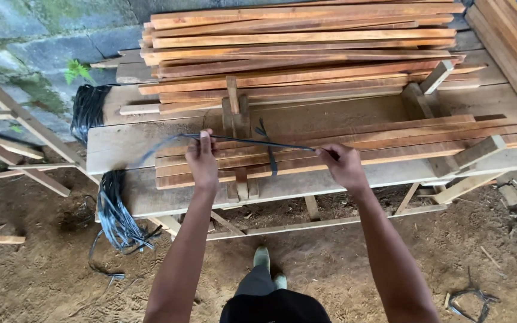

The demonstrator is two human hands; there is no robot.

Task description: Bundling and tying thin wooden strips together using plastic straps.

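A bundle of thin reddish wooden slats (390, 143) lies lengthwise on a rough plank workbench (121, 146). A black plastic strap (252, 142) runs taut between my two hands above the slats. My left hand (201, 160) pinches the strap's left part, and its loose end trails off to the left. My right hand (343, 164) grips the strap's right end over the slats. Another black strap (268, 157) is wrapped around the bundle between my hands, next to upright wooden pegs (236, 116).
A tall pile of more slats (306, 48) fills the back of the bench. Bunches of black straps hang at the bench's left end (115, 215) and behind it (88, 110). Loose wood lies on the dirt floor (43, 269). A stone wall (31, 42) stands behind.
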